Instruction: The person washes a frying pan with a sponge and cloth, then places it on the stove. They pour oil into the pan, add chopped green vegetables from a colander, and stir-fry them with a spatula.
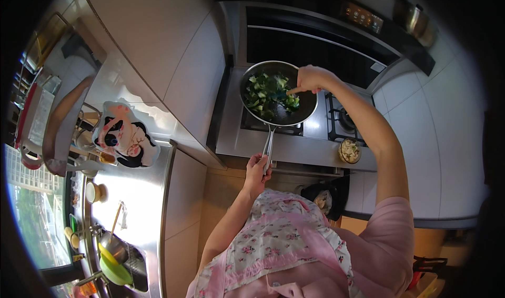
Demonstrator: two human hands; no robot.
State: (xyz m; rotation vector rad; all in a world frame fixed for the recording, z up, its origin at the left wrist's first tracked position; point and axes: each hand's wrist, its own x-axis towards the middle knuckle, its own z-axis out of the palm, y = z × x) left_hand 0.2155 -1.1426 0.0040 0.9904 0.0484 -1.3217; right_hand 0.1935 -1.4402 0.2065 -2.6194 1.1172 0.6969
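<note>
A frying pan (303,112) with a dark textured inside sits over the left burner of the stove. Chopped green leafy vegetables (262,90) lie in it, mostly on its left side. My left hand (258,173) grips the pan's metal handle (269,148) near its end. Over the pan's right rim, my right hand (315,79) holds a spatula (294,90) by its wooden handle. The spatula's bluish head is among the greens, partly hidden by them. To the right, a glass bowl of pale chopped food (349,151) stands on the stove's front edge.
A second gas burner (345,118) with a black grate is under my right forearm. Behind the pan rises a dark range hood (311,47) with a lit panel. On the left are a steel counter (138,195), a cat-shaped mat (126,136) and a sink holding a green colander (114,270).
</note>
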